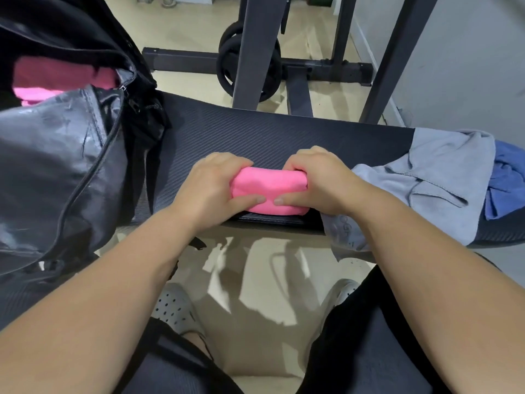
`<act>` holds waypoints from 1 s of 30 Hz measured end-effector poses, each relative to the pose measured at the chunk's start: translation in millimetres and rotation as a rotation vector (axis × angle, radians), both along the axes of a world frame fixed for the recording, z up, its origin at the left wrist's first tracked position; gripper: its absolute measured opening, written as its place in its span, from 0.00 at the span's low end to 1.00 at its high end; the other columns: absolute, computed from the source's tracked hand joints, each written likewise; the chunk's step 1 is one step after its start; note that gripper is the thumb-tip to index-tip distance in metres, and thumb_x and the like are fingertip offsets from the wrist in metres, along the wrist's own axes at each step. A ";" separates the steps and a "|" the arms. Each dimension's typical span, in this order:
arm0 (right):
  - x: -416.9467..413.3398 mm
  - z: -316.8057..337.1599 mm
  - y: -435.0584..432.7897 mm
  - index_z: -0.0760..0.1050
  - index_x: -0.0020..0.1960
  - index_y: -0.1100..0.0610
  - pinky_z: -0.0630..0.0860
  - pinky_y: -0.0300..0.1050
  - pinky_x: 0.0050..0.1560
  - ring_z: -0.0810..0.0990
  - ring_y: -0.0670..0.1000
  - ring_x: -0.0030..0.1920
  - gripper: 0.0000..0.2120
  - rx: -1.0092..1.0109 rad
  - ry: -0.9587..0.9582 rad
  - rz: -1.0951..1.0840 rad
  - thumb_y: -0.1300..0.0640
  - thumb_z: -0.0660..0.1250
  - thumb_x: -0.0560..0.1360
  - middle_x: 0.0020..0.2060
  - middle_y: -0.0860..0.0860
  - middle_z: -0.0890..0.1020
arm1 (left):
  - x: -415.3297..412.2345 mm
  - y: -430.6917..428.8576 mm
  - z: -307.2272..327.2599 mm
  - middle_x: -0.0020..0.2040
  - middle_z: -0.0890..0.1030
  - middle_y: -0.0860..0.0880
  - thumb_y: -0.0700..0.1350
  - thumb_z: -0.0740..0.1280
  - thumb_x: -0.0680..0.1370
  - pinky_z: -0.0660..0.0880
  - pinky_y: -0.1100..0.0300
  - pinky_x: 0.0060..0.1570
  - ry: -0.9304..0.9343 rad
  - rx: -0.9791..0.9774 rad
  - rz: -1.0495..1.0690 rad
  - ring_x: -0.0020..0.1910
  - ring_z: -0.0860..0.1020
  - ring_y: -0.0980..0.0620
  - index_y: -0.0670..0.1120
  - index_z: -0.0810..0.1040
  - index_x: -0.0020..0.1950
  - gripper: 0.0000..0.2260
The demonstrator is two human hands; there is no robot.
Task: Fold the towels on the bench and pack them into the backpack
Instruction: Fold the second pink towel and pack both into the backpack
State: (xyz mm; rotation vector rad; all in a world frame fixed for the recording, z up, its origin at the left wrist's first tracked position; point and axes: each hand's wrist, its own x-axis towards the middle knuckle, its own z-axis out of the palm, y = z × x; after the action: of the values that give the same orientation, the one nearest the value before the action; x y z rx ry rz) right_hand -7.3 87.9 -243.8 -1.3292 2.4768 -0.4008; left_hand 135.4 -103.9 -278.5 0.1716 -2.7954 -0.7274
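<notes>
A small folded pink towel (270,191) lies near the front edge of the black bench (255,132). My left hand (211,186) grips its left end and my right hand (318,180) grips its right end, thumbs meeting on the near side. The black backpack (62,155) stands open on the bench at the left, with pink towels (56,78) inside its mouth. A crumpled grey towel (431,177) lies on the bench at the right, and a blue towel (508,183) sits past it at the frame edge.
A dark weight rack (250,46) with black plates (227,66) stands on the beige floor behind the bench. A grey wall (468,52) runs along the right. My knees and grey shoes (173,308) are below the bench's front edge.
</notes>
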 end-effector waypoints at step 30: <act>75.3 141.0 -192.7 0.75 0.67 0.42 0.78 0.44 0.46 0.84 0.47 0.53 0.30 -0.205 0.115 0.386 0.61 0.71 0.67 0.80 0.54 0.34 | 108.2 -58.2 83.4 0.64 0.73 0.42 0.50 0.70 0.74 0.57 0.22 0.66 0.093 -0.311 0.825 0.65 0.67 0.34 0.43 0.72 0.72 0.29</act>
State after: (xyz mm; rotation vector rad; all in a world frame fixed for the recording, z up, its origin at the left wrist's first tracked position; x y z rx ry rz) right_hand 67.9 -104.8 -102.8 -1.9145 2.2361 -0.5047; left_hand 243.6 -162.0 -195.1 1.0979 -2.3644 -0.0926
